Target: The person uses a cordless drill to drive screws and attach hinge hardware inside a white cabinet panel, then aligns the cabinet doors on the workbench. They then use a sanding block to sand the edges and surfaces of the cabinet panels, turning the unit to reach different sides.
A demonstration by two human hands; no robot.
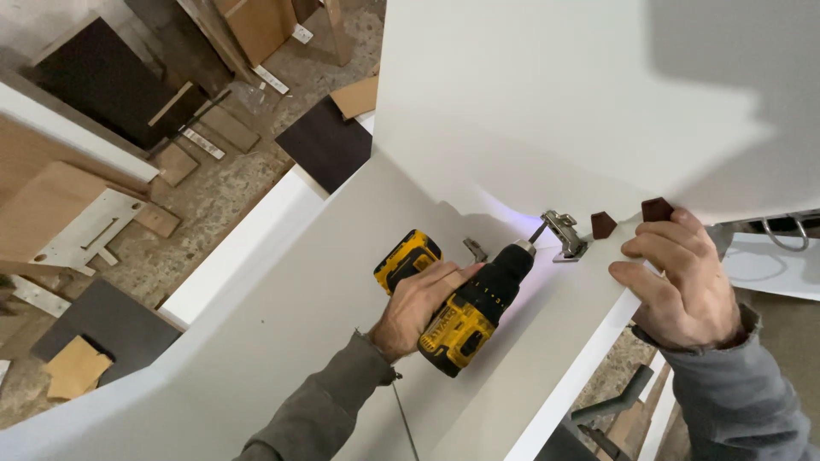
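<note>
— What's the surface, and what kind of room is this?

— A large white cabinet panel [282, 333] lies flat under the hands, and a second white panel [547, 94] stands up from it at an angle. Below and to the left is a dusty concrete floor [222, 192] scattered with offcuts, so it looks like a joinery workshop.

— Count things for me.

— One yellow-and-black cordless drill [465, 299]. One metal cabinet hinge [564, 235] at the joint between the two panels. Two small dark brown blocks: one [603, 224] just right of the hinge, another [657, 209] at the fingertips. On the floor, several dark board pieces, the nearest one [325, 141] by the panel edge, plus pale wood scraps whose number I cannot tell.

— And the hands?

— The left hand [418, 303] is wrapped around the drill's grip, with the bit tip at the hinge. The right hand [679, 282] curls over the edge of the flat panel, fingers bent, touching the farther brown block. Both sleeves are grey.

— Anything else?

— A metal loop [786, 230] shows at the far right.
</note>
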